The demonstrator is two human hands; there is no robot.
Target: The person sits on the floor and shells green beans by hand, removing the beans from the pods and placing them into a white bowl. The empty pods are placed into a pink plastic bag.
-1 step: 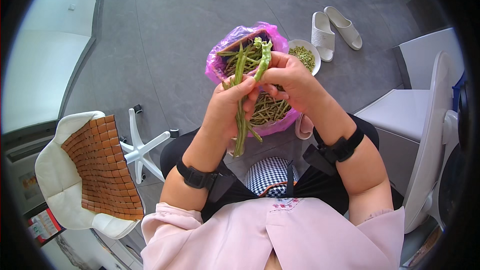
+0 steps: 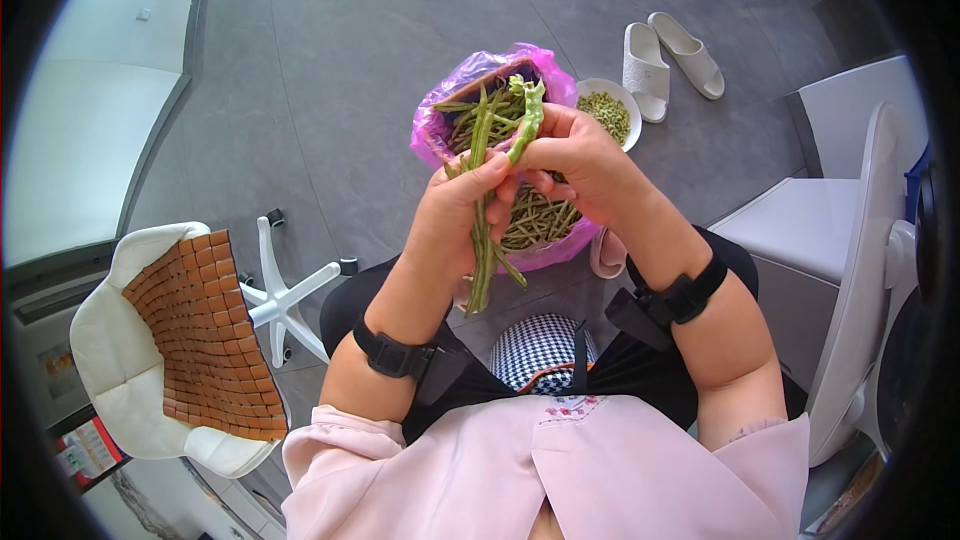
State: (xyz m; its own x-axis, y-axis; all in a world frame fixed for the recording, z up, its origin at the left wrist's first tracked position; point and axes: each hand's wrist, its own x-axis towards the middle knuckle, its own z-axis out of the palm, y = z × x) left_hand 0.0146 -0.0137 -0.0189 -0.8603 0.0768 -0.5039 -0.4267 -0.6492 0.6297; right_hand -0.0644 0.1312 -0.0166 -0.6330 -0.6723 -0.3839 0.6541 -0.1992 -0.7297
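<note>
Green pod sits pinched in the right hand, above the pink bag; the left hand's fingers close round long beans. Those could slip if that grip loosens, and rough pinching might snap the pod, scattering bits wide of the bowl, far right.

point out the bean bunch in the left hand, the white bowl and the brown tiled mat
Bean bunch (image 2: 482, 265): head view, on its lower stretch.
White bowl (image 2: 635, 130): head view, on its right rim.
Brown tiled mat (image 2: 208, 340): head view, near its middle.
</note>
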